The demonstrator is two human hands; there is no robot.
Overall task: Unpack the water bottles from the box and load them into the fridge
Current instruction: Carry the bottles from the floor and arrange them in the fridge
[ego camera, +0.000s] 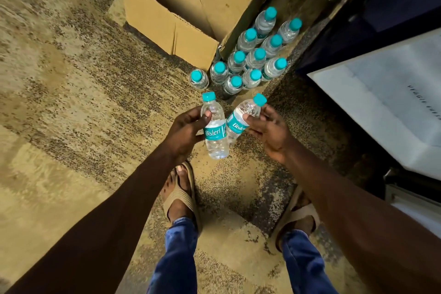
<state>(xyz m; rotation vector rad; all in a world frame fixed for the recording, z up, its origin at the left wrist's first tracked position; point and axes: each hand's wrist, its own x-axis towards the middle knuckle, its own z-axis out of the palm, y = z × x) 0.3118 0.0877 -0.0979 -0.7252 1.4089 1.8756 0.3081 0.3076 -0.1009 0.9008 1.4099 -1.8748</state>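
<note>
Left hand (185, 131): grip closed around upright Bisleri bottle (214, 126). Right hand (268, 130): grip pinching tilted second bottle (241, 118). Both forearms extended over floor (71, 102).

Two teal-capped bottles (216, 126) held; others (250, 59) upright beside open box (167, 24).

I count thirteen clear plastic water bottles with teal caps: one in my left hand (188, 127), the left-hand bottle (214, 126), one in my right hand (269, 130), the right-hand bottle (242, 119), and eleven standing bottles (253, 59) on the floor beyond. One open brown cardboard box (167, 24) sits far left of them. Two tan sandals (183, 196) are near me.
</note>
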